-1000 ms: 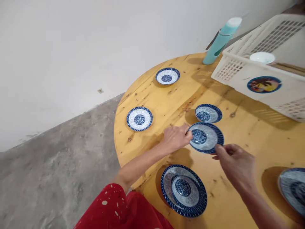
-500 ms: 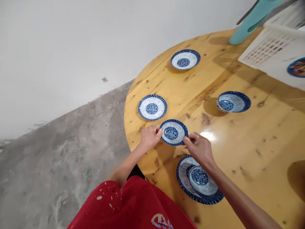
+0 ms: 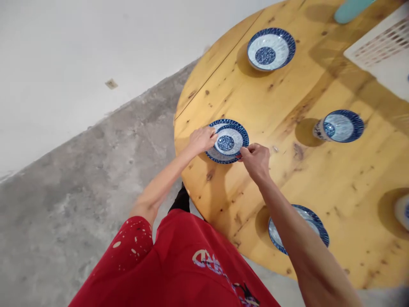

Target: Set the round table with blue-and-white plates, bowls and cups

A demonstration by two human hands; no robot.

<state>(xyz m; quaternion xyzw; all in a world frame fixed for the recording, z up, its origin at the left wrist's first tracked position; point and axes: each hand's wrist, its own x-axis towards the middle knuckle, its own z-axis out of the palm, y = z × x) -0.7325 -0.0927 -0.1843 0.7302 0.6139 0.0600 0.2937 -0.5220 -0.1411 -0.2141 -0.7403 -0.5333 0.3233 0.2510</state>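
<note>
A small blue-and-white plate (image 3: pixel 230 135) is held between my two hands. Beneath it lies a larger plate (image 3: pixel 223 160) of the same pattern, its rim showing all round; whether the two touch, I cannot tell. My left hand (image 3: pixel 203 139) pinches the small plate's left edge, thumb and fingers together. On the opposite edge, at the lower right, my right hand (image 3: pixel 256 159) grips with thumb and bent fingers. My right forearm partly covers another blue-rimmed dish (image 3: pixel 315 221) near the table's front edge.
A blue-and-white dish (image 3: pixel 271 49) sits toward the back of the round wooden table (image 3: pixel 255 106). Right of my hands is a deep bowl (image 3: pixel 340 126). A white basket (image 3: pixel 380 47) and a turquoise object (image 3: pixel 349 10) occupy the far right; another pale vessel (image 3: pixel 403 212) is cut off at the edge.
Both hands have carried the small plate away from my body, from in front of the larger plate to over it. The view has shifted, so the other dishes appear displaced.
</note>
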